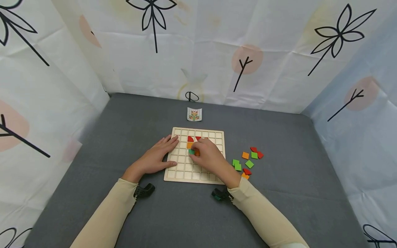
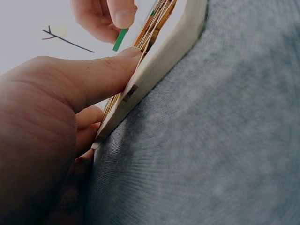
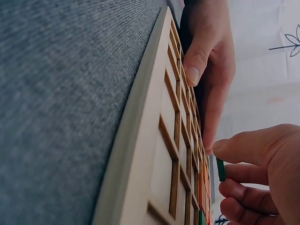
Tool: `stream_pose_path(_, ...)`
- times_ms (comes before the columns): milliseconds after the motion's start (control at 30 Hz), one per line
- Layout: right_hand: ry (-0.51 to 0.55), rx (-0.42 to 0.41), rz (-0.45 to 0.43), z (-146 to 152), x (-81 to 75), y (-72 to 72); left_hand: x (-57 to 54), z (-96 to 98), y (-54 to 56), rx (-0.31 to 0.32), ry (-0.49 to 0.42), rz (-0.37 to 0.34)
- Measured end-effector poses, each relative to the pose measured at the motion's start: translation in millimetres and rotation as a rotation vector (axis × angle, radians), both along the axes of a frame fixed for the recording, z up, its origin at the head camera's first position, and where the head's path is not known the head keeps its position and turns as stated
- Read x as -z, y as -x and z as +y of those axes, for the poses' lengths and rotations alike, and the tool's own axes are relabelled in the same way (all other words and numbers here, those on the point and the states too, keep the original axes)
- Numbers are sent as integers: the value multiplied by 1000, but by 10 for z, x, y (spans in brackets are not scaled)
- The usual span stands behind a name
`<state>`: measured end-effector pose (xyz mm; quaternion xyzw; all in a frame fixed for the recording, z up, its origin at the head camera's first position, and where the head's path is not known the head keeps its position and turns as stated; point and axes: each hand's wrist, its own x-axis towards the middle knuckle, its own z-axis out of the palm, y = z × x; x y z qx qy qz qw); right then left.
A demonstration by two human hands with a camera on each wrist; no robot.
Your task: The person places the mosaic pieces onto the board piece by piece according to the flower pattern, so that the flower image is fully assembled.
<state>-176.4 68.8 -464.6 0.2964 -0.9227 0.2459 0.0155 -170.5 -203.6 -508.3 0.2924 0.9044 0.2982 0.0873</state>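
Observation:
A wooden grid board (image 1: 178, 176) lies on the grey table. My left hand (image 1: 156, 158) rests on its left side with straight fingers, the thumb on the grid near the edge. Over the middle of the board, my right hand (image 1: 209, 155) pinches a small green tile (image 3: 221, 169) between thumb and fingers, held just off the surface in the right wrist view. Beside those fingertips, a red tile with a curved side (image 1: 190, 139) and an orange tile (image 1: 190, 145) sit in the grid. More red and orange pieces are partly hidden under the right hand.
A small card with a coloured pattern (image 1: 194, 115) lies beyond the board. Several loose tiles, among them a green one (image 1: 249, 164), an orange one (image 1: 245, 155) and a red one (image 1: 247, 171), are scattered right of it. White printed cloth (image 1: 214, 82) hangs around the table.

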Motion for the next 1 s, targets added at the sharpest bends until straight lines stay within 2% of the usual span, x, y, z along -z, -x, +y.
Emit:
stream_pose_path(300,-55,-2,-10,-100,30,54,9,-2,-4,3,8,8)
stream_pose_path(567,-56,-4,16,-99,85,81,0,0,-15,-3,-12,17)
stream_pose_path(1000,-64,-5,11,-95,105,122,3,1,-15,1,-9,6)
